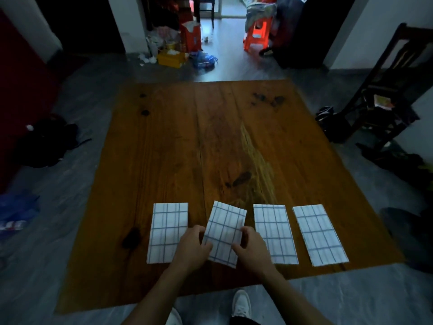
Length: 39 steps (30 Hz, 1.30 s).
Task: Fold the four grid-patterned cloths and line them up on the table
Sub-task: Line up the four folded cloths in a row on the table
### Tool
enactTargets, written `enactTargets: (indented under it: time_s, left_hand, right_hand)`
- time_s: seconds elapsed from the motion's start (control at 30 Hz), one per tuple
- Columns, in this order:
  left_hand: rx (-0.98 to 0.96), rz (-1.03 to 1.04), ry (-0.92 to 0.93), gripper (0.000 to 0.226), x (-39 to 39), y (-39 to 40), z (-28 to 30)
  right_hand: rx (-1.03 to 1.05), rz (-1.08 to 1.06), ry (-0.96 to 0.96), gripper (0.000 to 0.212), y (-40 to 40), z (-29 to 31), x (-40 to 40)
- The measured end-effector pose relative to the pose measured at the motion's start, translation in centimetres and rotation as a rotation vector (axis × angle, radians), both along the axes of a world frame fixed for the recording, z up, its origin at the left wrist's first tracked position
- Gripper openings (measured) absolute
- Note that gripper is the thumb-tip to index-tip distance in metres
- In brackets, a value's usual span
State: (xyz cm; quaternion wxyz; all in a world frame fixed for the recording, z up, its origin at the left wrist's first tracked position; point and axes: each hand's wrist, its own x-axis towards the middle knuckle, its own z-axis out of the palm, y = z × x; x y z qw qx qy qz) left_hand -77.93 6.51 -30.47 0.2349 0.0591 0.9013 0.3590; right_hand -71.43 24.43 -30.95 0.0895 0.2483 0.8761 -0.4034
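Several folded white cloths with a blue grid lie in a row near the front edge of the wooden table (210, 137). The leftmost cloth (165, 228), the third cloth (275, 233) and the rightmost cloth (319, 234) lie flat. The second cloth (225, 228) is tilted to the right. My left hand (193, 248) grips its left edge and my right hand (251, 248) grips its right edge, thumbs on top. My left hand also overlaps the leftmost cloth's lower right corner.
The table's far half is bare wood with dark stains (269, 100). A dark chair (384, 95) stands at the right. A red stool (257, 34), a yellow box (172, 57) and bags clutter the floor beyond. My white shoe (241, 306) shows below the table edge.
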Motion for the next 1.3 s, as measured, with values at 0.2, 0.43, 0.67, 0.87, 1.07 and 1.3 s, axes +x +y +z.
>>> enactTargets:
  time_s: [0.2,0.43,0.67,0.87,1.07,1.3]
  left_hand:
    - [-0.043,0.125,-0.021,0.054,1.8,2.3,0.1]
    - [-0.044,0.163,-0.038,0.057,4.2,1.9,-0.3]
    - [0.024,0.209,-0.03,0.055,4.3,1.3,-0.8]
    - [0.049,0.211,0.059,0.052,3.9,1.4,-0.9]
    - [0.111,0.109,0.176,0.037,2.6,4.6,1.0]
    - [0.115,0.04,0.123,0.036,3.9,9.9,1.9]
  right_hand:
    - [-0.033,0.132,-0.007,0.057,0.6,-0.7,0.1]
    - [-0.084,0.198,0.015,0.057,0.7,-0.2,-1.1]
    - [-0.083,0.226,0.012,0.059,0.4,0.1,-1.1]
    - [-0.128,0.191,0.007,0.047,2.0,1.0,-0.5]
    - [-0.107,0.103,0.07,0.04,6.8,2.5,1.9]
    - [-0.118,0.045,0.104,0.04,12.7,3.0,2.2]
